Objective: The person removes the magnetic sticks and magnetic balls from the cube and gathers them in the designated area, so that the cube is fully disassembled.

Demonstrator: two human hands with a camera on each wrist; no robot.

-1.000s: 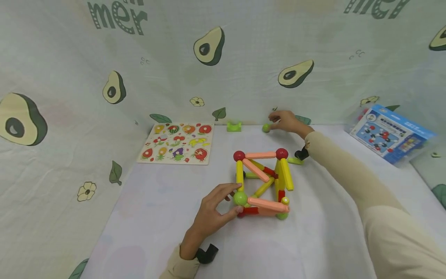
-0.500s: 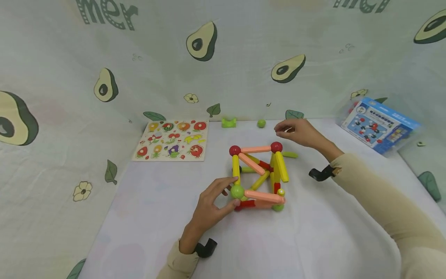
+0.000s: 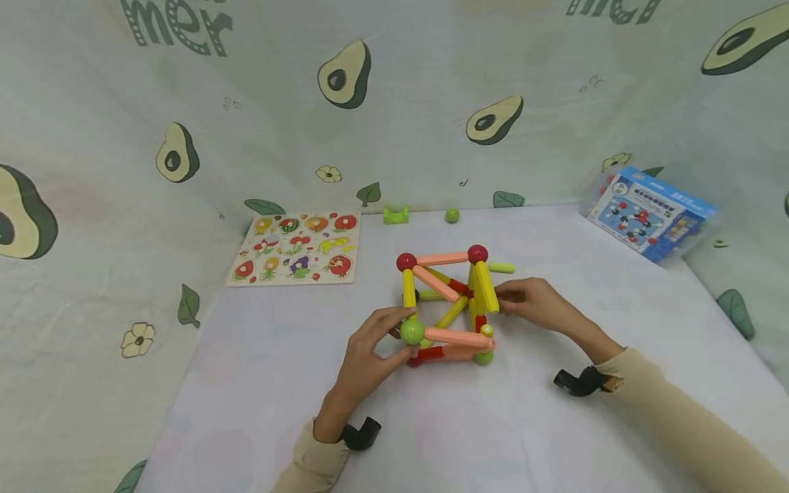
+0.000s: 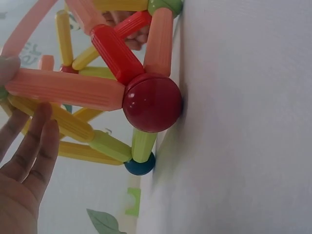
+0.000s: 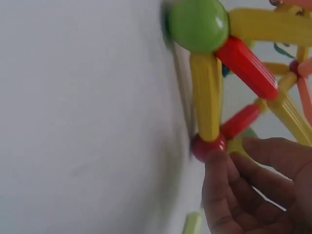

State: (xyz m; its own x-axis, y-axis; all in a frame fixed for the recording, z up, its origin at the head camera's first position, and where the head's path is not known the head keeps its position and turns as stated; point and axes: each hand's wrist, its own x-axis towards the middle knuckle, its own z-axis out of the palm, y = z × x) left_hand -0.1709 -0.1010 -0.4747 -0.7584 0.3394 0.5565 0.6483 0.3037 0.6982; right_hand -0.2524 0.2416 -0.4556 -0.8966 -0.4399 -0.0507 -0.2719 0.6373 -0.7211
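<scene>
Nearest me on the white table (image 3: 444, 438), a black gadget (image 3: 361, 434) sits at the person's left wrist, and a second one (image 3: 579, 381) at the right, both by beige sleeves. The left hand (image 3: 364, 359) comes in from the left, its thumb and fingers gripping the green ball (image 3: 412, 332) at a near upper corner of a frame (image 3: 453, 313) of yellow, red, pink and green sticks joined by balls. That frame stands around the middle of the table. At its right side, farther back, the right hand (image 3: 539, 305) has its fingers bent, one fingertip against a low red ball (image 5: 201, 148); I can't tell whether they grip it. Just beyond the frame lies a loose light green stick (image 3: 502, 268). Farther off, a fruit picture board (image 3: 292, 248) lies flat at left, and a blue-and-white box (image 3: 647, 212) rests tilted at right. Along the far edge are a green notched block (image 3: 396, 216) and, near it, a small green ball (image 3: 452, 216), before an avocado-print cloth (image 3: 419, 150).
</scene>
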